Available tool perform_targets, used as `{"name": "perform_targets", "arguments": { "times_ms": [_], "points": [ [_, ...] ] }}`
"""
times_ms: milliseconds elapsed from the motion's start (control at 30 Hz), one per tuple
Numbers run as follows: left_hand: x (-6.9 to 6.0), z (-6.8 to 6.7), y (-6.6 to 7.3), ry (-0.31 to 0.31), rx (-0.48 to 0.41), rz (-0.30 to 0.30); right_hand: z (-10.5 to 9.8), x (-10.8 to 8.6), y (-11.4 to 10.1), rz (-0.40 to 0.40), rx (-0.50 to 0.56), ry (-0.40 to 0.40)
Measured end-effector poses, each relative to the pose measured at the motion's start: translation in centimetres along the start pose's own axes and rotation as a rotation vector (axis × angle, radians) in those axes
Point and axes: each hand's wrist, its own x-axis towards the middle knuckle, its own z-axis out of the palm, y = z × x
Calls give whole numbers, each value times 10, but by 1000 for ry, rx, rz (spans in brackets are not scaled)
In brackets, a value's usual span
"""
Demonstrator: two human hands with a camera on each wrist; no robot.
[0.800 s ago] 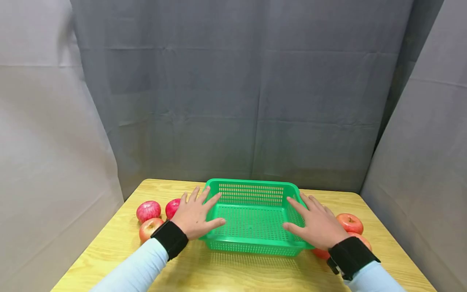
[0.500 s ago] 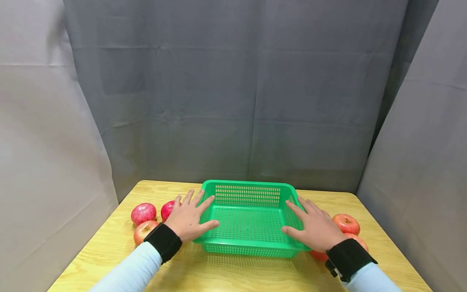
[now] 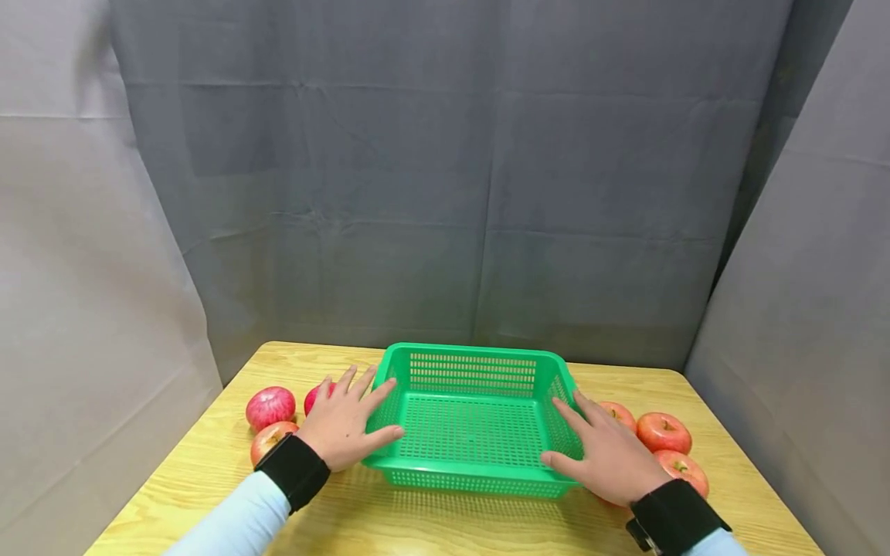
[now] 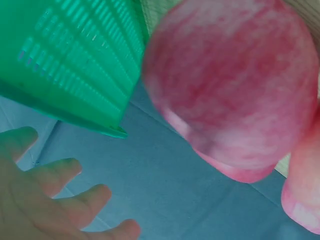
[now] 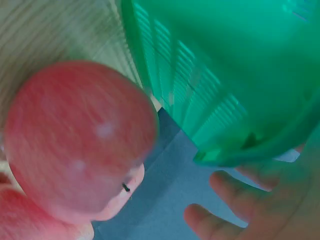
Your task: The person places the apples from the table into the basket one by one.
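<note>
A green basket point(image 3: 473, 432) with nothing in it stands mid-table. My left hand point(image 3: 348, 425), fingers spread, is at its left side and holds nothing; the left wrist view shows the fingers point(image 4: 82, 205) apart from the basket wall point(image 4: 80, 65). Spread over the basket's right edge, my right hand point(image 3: 612, 455) is also without a hold; whether it touches the rim I cannot tell. Red apples point(image 3: 270, 408) lie left of the left hand, one partly hidden behind it. More apples point(image 3: 664, 432) lie beside the right hand, and one looms large in the right wrist view point(image 5: 80, 140).
The wooden table point(image 3: 417, 533) has a grey cloth point(image 3: 445, 170) hanging behind it. Paler cloth hangs at the left point(image 3: 90, 270) and right point(image 3: 806, 309).
The left hand has moved left, away from the basket's left rim. The right hand has shifted slightly right and nearer, uncovering another apple behind it. The head view has shifted a little.
</note>
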Motion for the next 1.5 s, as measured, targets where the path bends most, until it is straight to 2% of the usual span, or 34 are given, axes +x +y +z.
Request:
{"name": "perform_targets", "arguments": {
  "times_ms": [433,800,1067,1500],
  "points": [
    [-11,-12,-1,25,-1,-10,14,-8,-2,120,30,-30],
    [-21,-16,-3,46,5,-12,19,-15,3,133,35,25],
    [-28,-19,-10,74,19,-27,21,-13,-1,91,2,70],
    [-37,-19,-16,64,52,-43,23,-13,-4,91,-15,59]
  ]
}}
